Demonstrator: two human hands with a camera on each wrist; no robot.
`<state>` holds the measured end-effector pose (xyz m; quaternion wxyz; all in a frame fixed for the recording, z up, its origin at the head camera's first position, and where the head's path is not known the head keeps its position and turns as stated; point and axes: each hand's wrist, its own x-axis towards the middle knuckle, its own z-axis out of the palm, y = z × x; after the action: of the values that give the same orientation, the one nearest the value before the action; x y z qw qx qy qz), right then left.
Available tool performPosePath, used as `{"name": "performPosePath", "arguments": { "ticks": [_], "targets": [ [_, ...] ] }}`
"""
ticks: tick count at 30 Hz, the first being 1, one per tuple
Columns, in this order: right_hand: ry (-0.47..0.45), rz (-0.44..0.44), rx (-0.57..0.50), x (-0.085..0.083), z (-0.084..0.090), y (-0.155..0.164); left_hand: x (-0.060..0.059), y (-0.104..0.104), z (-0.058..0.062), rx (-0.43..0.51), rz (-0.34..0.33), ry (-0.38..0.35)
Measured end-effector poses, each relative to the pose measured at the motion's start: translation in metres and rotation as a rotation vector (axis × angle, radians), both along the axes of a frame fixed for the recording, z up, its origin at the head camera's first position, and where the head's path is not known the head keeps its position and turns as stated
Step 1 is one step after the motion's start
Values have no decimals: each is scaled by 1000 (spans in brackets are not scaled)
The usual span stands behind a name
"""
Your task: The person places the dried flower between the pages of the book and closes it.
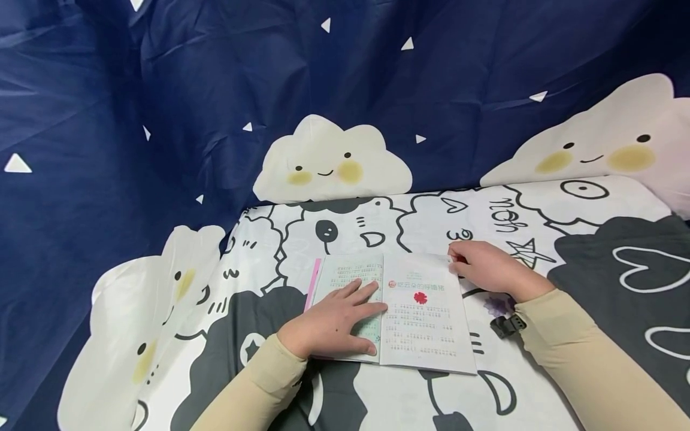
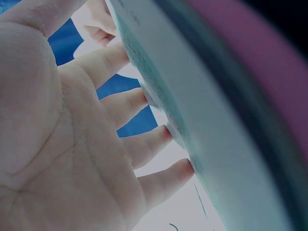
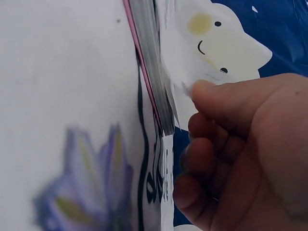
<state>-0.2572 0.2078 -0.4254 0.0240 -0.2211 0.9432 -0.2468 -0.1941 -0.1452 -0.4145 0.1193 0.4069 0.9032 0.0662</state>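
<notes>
On the sheet (image 1: 539, 389), the book (image 1: 426, 323) lies open: left hand (image 1: 334, 323) spread flat on it, right hand (image 1: 487, 269) pinching 1 page corner. Thin paper, likely tears; lift at corner.

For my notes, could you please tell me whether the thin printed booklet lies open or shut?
Open. The thin printed booklet lies spread flat, the left hand pressing its left page, the right hand pinching the right page's top corner.

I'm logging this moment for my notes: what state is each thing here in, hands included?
book: open, lying flat on the cloth
left hand: fingers straight, pressing flat on the left page
right hand: fingers curled, pinching the right page's top corner
right page: corner lifted off the stack
cloth: spread under the book
</notes>
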Motion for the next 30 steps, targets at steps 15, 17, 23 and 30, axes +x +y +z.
{"name": "performPosePath", "arguments": {
  "ticks": [15, 17, 23, 30],
  "targets": [
    [-183, 8, -235, 6, 14, -3, 0, -1, 0, 0, -23, 34],
    [-221, 45, -281, 9, 18, -3, -2, 0, 1, 12, -27, 46],
    [-191, 141, -356, 17, 28, -11, -7, 1, 4, 100, -33, 73],
    [-182, 213, -345, 30, 36, -30, -9, 2, 10, 268, -97, 150]
  ]
}}
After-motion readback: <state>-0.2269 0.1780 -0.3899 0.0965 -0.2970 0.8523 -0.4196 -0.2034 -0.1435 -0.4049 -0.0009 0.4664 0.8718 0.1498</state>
